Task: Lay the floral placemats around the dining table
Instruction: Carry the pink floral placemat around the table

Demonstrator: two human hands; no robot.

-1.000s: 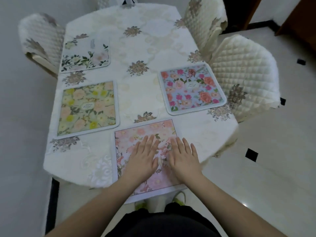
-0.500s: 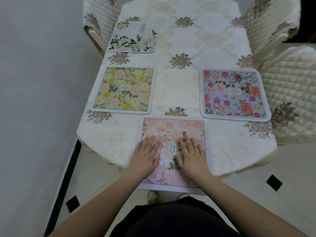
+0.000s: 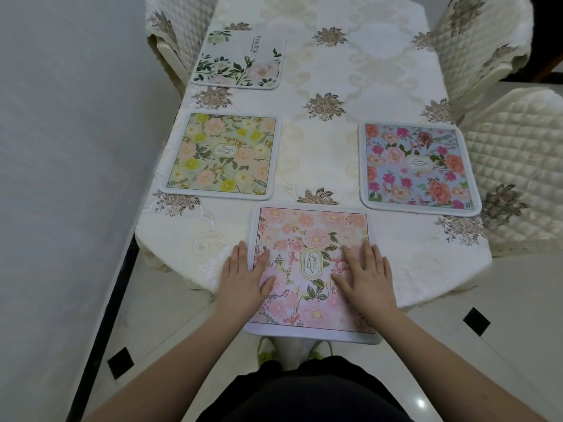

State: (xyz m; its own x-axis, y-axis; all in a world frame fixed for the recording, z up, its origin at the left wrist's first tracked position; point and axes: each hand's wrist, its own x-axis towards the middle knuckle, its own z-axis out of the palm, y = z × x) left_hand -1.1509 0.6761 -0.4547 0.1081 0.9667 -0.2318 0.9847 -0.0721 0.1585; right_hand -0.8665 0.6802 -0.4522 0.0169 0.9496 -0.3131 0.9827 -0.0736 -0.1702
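A pink floral placemat (image 3: 310, 239) lies at the near end of the dining table (image 3: 329, 147), its near edge hanging past the table's edge. My left hand (image 3: 243, 274) rests flat on its left border, fingers straight. My right hand (image 3: 364, 274) lies flat on its right half. A yellow-green floral placemat (image 3: 221, 155) lies at the left side. A blue placemat with red and pink flowers (image 3: 417, 166) lies at the right side. A white placemat with green leaves (image 3: 240, 62) lies at the far left.
Quilted cream chairs stand at the right (image 3: 518, 166), far right (image 3: 484, 41) and far left (image 3: 173, 35). A grey wall (image 3: 61, 147) runs close along the table's left side. Pale tiled floor (image 3: 502, 315) lies to the right and below me.
My hands have slid apart on the pink placemat, from its middle toward its left and right sides. The view has swung to face the table squarely.
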